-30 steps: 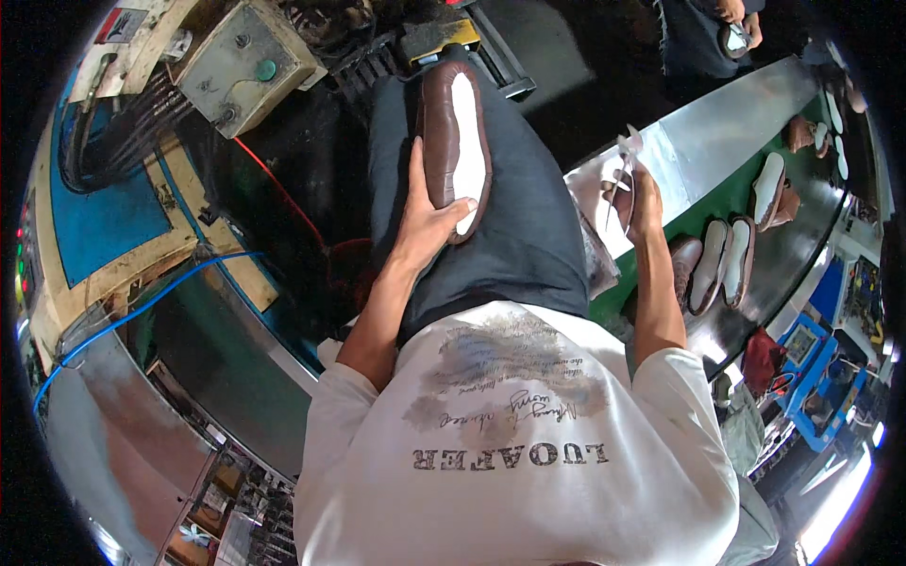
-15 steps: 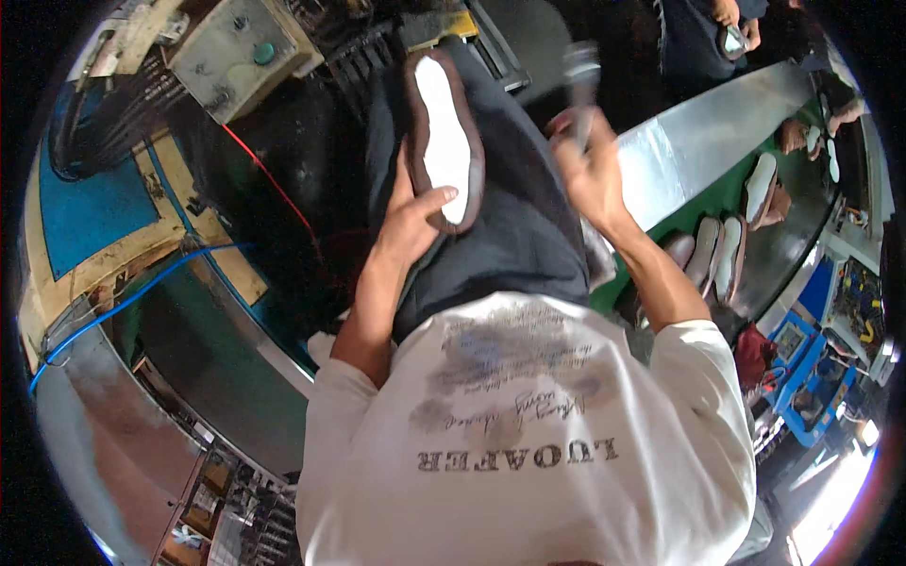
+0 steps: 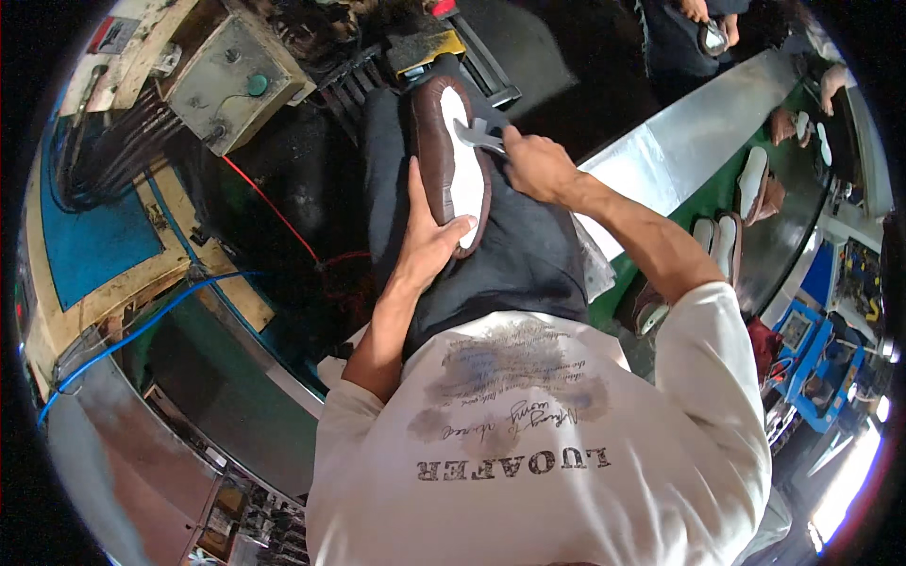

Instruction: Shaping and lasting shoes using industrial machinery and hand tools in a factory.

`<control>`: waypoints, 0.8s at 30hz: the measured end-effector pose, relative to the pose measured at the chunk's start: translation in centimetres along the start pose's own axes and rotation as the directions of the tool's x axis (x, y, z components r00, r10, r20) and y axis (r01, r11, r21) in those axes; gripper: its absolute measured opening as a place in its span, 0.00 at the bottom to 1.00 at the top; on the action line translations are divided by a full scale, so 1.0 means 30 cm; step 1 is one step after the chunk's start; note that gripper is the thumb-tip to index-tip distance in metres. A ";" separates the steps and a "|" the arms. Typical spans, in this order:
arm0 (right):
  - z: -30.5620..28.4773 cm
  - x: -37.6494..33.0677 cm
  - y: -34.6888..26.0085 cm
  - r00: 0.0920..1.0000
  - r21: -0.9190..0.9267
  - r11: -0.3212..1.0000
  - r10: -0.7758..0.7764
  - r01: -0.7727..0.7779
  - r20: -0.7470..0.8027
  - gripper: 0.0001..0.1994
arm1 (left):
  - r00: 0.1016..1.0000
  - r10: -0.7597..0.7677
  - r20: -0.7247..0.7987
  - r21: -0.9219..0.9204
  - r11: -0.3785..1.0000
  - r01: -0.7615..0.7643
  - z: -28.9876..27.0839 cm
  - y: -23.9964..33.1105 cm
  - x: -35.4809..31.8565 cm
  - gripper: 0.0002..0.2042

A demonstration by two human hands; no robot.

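Observation:
A brown leather shoe (image 3: 432,151) with a white sole face (image 3: 464,184) turned up lies along my dark-trousered thighs. My left hand (image 3: 429,245) grips its near end, the thumb pressed on the white face and the fingers along the left side. In my right hand (image 3: 543,168) is a metal hammer (image 3: 479,136), its head at the right edge of the white face, about halfway up the shoe. The handle is mostly covered by my fingers. The shoe leans so that its brown left side shows.
Right of my legs runs a shiny metal ledge (image 3: 651,170). Beyond it, several shoes with white soles (image 3: 752,184) lie on a green and dark surface. A grey control box (image 3: 241,80) with a green button stands at upper left. Another person's hands (image 3: 713,19) hold a shoe at upper right.
My right hand has brought the hammer down and left, from raised beside the shoe onto its sole. The shoe has tilted, showing more of its brown left side.

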State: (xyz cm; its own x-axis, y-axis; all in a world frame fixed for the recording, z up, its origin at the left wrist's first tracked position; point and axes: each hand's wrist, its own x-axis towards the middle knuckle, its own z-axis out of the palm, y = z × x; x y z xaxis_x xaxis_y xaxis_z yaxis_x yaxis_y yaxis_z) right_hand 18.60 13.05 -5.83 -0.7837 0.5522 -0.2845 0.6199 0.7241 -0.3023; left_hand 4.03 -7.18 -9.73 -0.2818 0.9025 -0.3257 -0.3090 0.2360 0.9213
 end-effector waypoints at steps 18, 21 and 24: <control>0.018 0.104 0.042 0.994 -0.047 0.996 -0.078 0.081 0.072 0.12 | 0.996 0.000 -0.087 -0.050 0.999 -0.004 -0.020 0.011 -0.031 0.57; 0.035 0.070 0.029 0.949 0.146 0.980 -0.087 0.137 -0.303 0.13 | 0.992 0.077 -0.096 0.031 0.997 -0.075 -0.017 0.012 -0.044 0.57; 0.025 0.061 0.012 0.974 0.031 0.993 -0.115 0.111 0.196 0.15 | 0.990 -0.019 -0.137 -0.055 0.998 0.012 -0.023 0.031 -0.051 0.57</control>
State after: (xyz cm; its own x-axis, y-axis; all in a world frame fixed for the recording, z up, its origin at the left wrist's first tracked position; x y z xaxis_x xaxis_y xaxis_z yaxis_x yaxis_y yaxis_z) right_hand 17.41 14.02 -7.14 -0.8267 0.3734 -0.4208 0.5301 0.7676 -0.3602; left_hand 3.53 -8.58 -8.52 -0.3978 0.8398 -0.3695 -0.3616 0.2266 0.9044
